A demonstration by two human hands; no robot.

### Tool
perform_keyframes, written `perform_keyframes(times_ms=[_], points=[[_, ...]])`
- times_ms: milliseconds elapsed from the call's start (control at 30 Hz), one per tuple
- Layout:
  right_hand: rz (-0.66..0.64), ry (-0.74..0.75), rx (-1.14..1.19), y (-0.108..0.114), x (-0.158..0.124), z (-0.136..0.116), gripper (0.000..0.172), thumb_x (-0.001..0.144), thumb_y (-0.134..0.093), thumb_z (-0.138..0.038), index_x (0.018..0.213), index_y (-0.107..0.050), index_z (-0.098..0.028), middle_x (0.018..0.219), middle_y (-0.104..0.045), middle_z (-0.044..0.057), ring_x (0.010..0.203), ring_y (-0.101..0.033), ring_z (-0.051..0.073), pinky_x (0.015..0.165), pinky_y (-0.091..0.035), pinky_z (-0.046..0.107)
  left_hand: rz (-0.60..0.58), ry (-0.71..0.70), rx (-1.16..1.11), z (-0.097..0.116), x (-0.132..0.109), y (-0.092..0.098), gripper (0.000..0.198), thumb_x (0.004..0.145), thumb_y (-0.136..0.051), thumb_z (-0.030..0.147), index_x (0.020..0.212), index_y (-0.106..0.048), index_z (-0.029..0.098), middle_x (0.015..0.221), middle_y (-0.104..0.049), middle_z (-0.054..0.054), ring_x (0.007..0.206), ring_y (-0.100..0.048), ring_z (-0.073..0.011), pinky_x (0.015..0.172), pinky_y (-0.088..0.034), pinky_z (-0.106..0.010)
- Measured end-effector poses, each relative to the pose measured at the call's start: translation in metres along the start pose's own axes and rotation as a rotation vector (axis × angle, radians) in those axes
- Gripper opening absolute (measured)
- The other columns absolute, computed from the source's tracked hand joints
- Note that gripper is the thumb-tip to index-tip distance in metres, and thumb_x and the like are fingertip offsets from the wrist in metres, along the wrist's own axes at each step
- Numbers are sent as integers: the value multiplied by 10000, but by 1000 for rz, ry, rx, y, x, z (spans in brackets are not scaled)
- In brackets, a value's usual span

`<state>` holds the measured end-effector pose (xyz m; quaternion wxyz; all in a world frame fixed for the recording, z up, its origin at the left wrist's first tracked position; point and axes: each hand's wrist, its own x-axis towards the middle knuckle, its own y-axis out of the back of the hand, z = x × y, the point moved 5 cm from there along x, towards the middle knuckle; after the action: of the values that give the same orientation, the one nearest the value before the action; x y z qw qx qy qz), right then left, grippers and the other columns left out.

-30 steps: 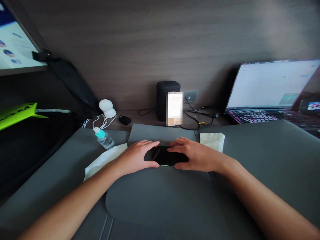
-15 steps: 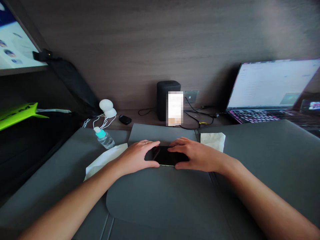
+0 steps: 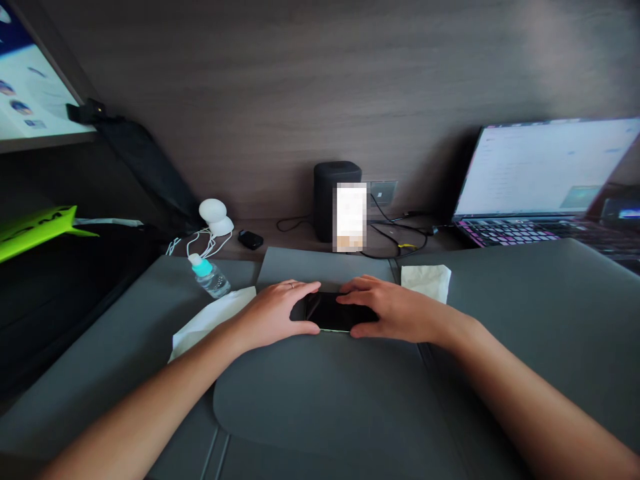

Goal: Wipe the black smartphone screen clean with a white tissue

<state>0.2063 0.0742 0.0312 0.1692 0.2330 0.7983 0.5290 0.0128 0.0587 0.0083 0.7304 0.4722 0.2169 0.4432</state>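
Phone (image 3: 333,311) lies flat on grey mat (image 3: 320,393), mid-desk | left hand (image 3: 273,313) grips its left end | right hand (image 3: 397,312) grips its right end, fingers over screen | tissue (image 3: 427,279) just beside right hand | bottle (image 3: 209,276) near left

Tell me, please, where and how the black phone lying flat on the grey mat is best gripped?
Probably by its two short ends, from left and right: the phone lies flat, long side across, and the left hand and right hand already cover those ends.
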Motion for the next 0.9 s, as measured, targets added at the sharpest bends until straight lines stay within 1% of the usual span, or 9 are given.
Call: perform_keyframes(times_ms=[167, 267, 467, 633, 900], points=[[-7, -6, -23, 0, 0, -3, 513, 846, -629, -384, 1312, -560, -182, 1206, -576, 112, 1135, -523, 252, 988, -406, 391, 2, 3, -5, 1, 0, 1, 672, 798, -684, 479, 1393, -444, 278, 1360, -552, -47, 1232, -509, -269, 1020, -414, -391], [-2, -15, -28, 0, -1, -5, 505, 845, -632, -372, 1307, -565, -180, 1187, -586, 111, 1117, -530, 254, 965, -415, 388, 5, -2, -4, 1, 0, 1, 672, 799, -689, 473, 1394, -444, 278, 1351, -558, -47, 1220, -519, -259, 1015, -419, -380], [-3, -22, -35, 0, -1, -6, 513, 842, -636, -372, 1304, -567, -159, 1213, -579, 119, 1121, -529, 254, 970, -405, 382, 13, -12, 7, 2, 0, 0, 669, 795, -702, 444, 1388, -450, 263, 1349, -561, -46, 1214, -525, -253, 1021, -414, -374], [-2, -22, -10, 1, -1, -6, 489, 849, -626, -373, 1294, -579, -178, 1211, -580, 111, 1119, -528, 250, 976, -398, 376, 13, -2, 18, 1, 0, 0, 664, 794, -701, 438, 1387, -451, 274, 1347, -563, -40, 1215, -526, -263, 1014, -422, -375], [-49, 0, 2, 0, -3, -5, 521, 870, -592, -374, 1355, -524, -194, 1323, -519, 117, 1200, -475, 268, 1014, -373, 400, 15, 9, 43, 1, -1, -1, 652, 798, -701, 434, 1379, -463, 256, 1338, -570, -54, 1204, -536, -254, 1016, -422, -376]])
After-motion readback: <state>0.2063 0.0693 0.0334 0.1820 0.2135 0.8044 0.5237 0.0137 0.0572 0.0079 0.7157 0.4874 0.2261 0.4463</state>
